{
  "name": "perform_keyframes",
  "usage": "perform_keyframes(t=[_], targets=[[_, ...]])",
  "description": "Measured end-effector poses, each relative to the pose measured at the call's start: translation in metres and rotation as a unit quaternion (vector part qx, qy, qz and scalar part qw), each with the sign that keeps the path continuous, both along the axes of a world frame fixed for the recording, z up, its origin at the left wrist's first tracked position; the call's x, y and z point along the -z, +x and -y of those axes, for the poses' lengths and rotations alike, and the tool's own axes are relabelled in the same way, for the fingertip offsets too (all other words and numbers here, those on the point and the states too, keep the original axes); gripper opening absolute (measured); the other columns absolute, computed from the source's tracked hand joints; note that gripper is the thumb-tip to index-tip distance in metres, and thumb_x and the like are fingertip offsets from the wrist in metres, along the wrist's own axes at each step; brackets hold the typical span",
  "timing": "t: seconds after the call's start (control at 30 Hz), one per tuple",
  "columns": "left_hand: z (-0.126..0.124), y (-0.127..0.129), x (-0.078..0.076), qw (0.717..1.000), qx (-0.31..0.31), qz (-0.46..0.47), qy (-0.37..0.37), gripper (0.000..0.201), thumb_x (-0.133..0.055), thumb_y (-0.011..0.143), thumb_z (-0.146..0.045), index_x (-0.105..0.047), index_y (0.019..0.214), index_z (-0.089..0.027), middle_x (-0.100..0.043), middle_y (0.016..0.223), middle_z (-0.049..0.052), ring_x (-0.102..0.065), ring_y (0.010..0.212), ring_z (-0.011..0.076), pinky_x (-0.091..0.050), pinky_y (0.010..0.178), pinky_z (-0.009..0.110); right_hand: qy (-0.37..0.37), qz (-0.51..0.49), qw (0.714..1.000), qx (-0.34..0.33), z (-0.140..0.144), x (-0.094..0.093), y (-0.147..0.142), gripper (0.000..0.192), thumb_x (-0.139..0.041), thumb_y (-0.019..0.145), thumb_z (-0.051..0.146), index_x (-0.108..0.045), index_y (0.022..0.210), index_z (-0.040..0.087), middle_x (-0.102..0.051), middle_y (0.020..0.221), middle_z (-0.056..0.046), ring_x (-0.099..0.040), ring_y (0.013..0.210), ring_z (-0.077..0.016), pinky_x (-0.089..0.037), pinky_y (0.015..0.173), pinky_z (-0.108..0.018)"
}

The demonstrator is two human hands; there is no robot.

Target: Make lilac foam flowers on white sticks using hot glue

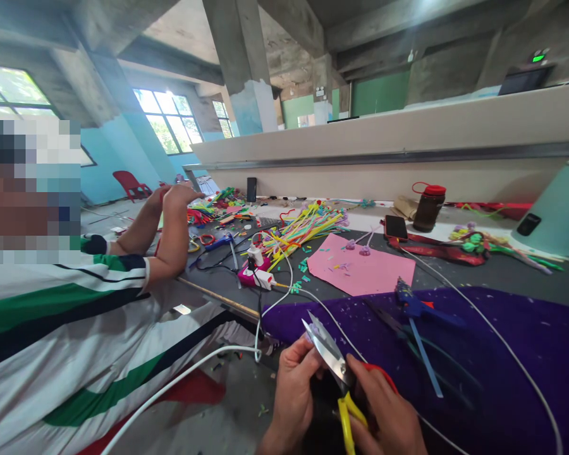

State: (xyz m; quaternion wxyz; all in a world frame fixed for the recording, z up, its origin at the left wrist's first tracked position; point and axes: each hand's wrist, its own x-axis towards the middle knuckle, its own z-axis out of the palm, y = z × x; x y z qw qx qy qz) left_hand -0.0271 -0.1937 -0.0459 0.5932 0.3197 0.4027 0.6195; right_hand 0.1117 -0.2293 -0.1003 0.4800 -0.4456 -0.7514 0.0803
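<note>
Steel-bladed scissors (334, 366) with red and yellow handles sit at the bottom centre of the view, held by the person's right hand (391, 411), whose fingers are curled closed through and around the handles. The blades stand slightly parted and point up and to the left. The left hand (294, 395) rises beside them with its wrist low, thumb and fingertips pinched shut on a small pale lilac piece (315, 327) right at the blades. Both hands hover just over the near edge of a purple cloth (502, 354) spread on the grey table (526, 272).

On the cloth lies a blue glue gun (415, 303), with a pink paper sheet (360, 268) beyond it and a heap of coloured strips (303, 230) farther back. A co-worker in a striped shirt (76, 328) sits at the left, forearms raised over the table.

No writing or brand can be read anywhere.
</note>
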Motion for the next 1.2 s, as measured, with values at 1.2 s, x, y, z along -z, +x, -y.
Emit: perform_keyframes(t=[1.2], targets=[[-0.003,-0.011,-0.001,0.997,-0.003,-0.071,-0.026,0.015,-0.074,0.059,-0.025,-0.069,0.066,-0.013,-0.061,0.057,0.000,-0.045,0.045,0.0057,-0.032,0.045,0.017,-0.083,-0.081,0.993,0.004,0.009,-0.007,0.015,0.049,-0.047,0.074,0.017,-0.046,0.123,0.019,-0.063,0.106,-0.009,-0.064,0.091,-0.0210,-0.054,0.077,-0.027]])
